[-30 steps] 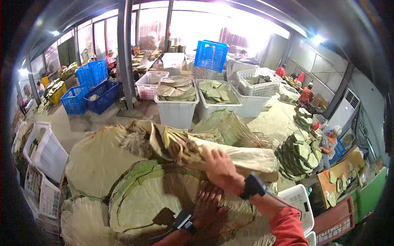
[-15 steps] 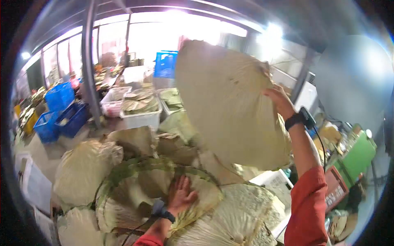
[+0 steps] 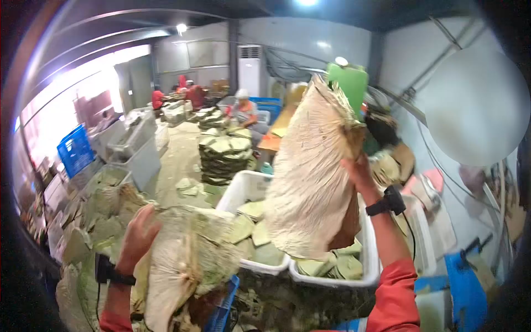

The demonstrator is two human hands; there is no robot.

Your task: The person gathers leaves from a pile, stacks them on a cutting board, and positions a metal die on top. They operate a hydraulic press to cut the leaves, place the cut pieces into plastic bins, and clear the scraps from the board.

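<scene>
A large, pale dried lotus leaf [image 3: 307, 171] hangs upright in front of me, folded and creased. My right hand [image 3: 359, 176] is closed on its right edge. Over at the left, my left hand [image 3: 139, 235] is raised with its fingers apart and nothing in it. Beside that hand lies a stack of dried lotus leaves [image 3: 177, 271], wrinkled and tan with greenish patches. Behind the held leaf stand white bins [image 3: 243, 182] containing folded greenish leaf pieces [image 3: 257, 235]; the leaf hides part of them.
Tied leaf stacks [image 3: 224, 155] stand on the floor ahead, near a seated person [image 3: 243, 113]. White crates [image 3: 135, 160] and a blue crate [image 3: 76, 150] are at the left. A green board [image 3: 354, 83] rises behind the leaf. Blue plastic [image 3: 467, 288] lies at lower right.
My view has swung right, from the leaf pile toward the white bins. The leaf in my right hand now hangs narrower and more folded. My left hand has lifted from the pile.
</scene>
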